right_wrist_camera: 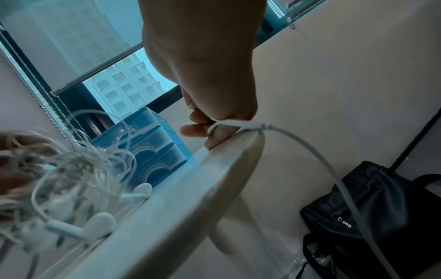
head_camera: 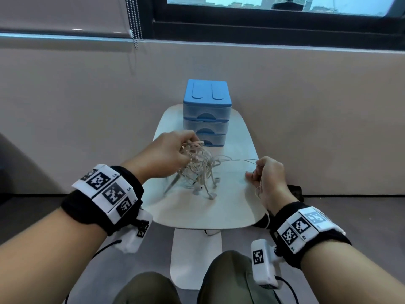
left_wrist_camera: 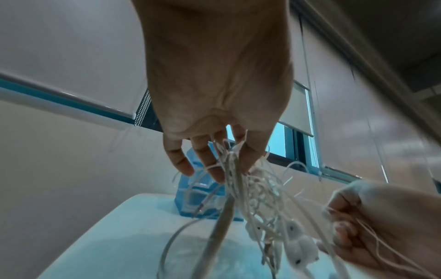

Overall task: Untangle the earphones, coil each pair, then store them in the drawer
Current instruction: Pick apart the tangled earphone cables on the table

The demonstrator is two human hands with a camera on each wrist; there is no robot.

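drawer unit (head_camera: 206,113) at the table's (head_camera: 230,207) far end; earphone tangle (head_camera: 200,170) before it; bag (right_wrist_camera: 372,207) right, below.

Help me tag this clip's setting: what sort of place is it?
Probably an upper-floor room in a flat or office: a window with a roller blind, a small white table and a black bag on the floor.

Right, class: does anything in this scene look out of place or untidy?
Yes. The earphones are one knotted clump, lifted by the left hand over the table. One cable, gripped in the right hand, trails off the table edge towards the floor. The drawer unit's drawers are all closed.
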